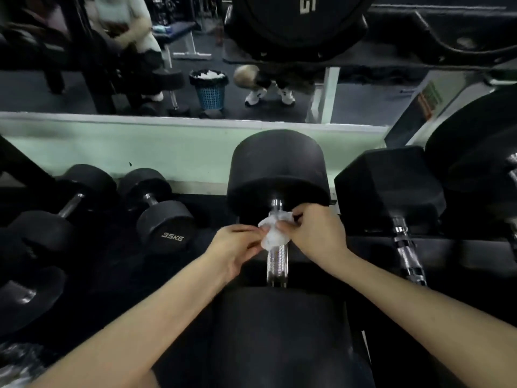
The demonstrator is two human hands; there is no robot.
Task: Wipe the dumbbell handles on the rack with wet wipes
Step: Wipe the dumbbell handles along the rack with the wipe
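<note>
A large black round-headed dumbbell lies on the rack straight ahead, its chrome knurled handle pointing toward me. A crumpled white wet wipe is wrapped over the far part of that handle. My left hand pinches the wipe's left side, fingers curled on it. From the right, my right hand grips the wipe against the handle. The near head of the dumbbell fills the lower middle.
A hex dumbbell with a chrome handle lies to the right. On the left sit smaller round dumbbells, one marked 35KG. A wall mirror behind the rack reflects a blue basket and a person's legs.
</note>
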